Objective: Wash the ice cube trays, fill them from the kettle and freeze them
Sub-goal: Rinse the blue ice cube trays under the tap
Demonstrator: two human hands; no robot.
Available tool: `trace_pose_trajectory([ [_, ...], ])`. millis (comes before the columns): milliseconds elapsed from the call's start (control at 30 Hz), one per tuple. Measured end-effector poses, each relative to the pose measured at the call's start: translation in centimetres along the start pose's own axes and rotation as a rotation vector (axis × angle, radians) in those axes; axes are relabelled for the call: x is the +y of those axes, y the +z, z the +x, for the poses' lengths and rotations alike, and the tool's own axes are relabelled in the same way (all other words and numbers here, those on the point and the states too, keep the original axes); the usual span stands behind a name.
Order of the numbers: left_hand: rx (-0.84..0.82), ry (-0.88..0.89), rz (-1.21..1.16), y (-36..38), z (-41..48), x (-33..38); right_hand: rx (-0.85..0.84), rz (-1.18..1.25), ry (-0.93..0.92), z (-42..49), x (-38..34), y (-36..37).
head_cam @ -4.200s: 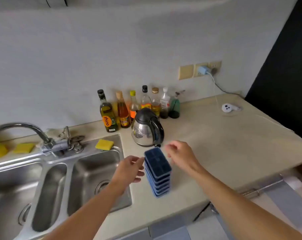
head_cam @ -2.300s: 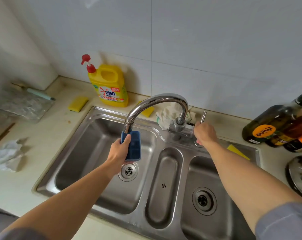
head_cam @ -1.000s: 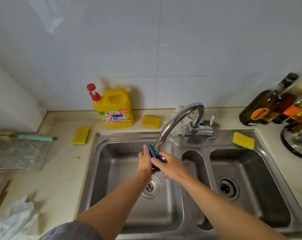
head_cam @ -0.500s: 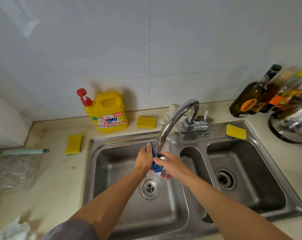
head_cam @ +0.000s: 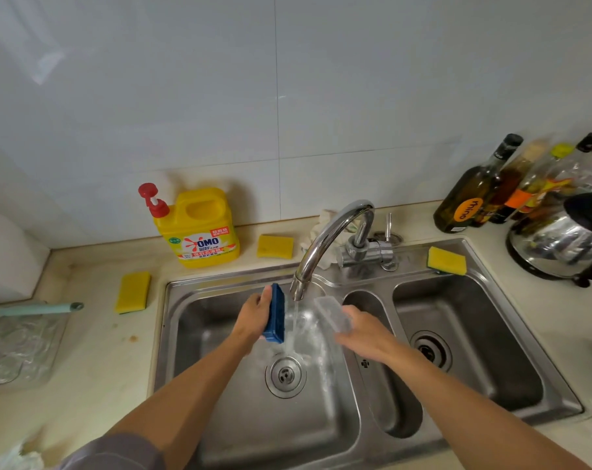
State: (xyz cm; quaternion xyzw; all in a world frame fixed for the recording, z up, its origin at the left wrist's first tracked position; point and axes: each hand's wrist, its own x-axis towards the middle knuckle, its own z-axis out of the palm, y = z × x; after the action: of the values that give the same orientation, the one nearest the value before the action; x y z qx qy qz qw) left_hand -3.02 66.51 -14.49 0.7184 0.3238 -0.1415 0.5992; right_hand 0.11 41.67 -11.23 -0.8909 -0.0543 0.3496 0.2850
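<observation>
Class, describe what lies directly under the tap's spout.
Running water falls between the blue tray, gripped by the left hand, and a clear plastic piece held by the right hand, toward the drain. The tray's far face is hidden.

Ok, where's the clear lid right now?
Head view, centre: the clear lid is in the right hand, over the left basin, just right of the running tap.

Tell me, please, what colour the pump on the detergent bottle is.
The pump is red, seen best in the head view.
</observation>
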Motion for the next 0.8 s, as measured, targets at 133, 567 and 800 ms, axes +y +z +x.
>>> trace_pose_trajectory([
  [133,-0.128,0.0,-0.196,3.2,-1.0,0.7,0.03,-0.192,-0.012,-1.0,1.7,0.6],
  [567,-0.044,-0.164,-0.5,5.8,0.4,-0.1,-0.027,-0.61,0.084,-9.3,17.1,-0.4],
  [800,0.052,-0.111,-0.563,6.2,0.1,0.5,-0.081,-0.716,0.127,-9.8,17.0,-0.6],
])
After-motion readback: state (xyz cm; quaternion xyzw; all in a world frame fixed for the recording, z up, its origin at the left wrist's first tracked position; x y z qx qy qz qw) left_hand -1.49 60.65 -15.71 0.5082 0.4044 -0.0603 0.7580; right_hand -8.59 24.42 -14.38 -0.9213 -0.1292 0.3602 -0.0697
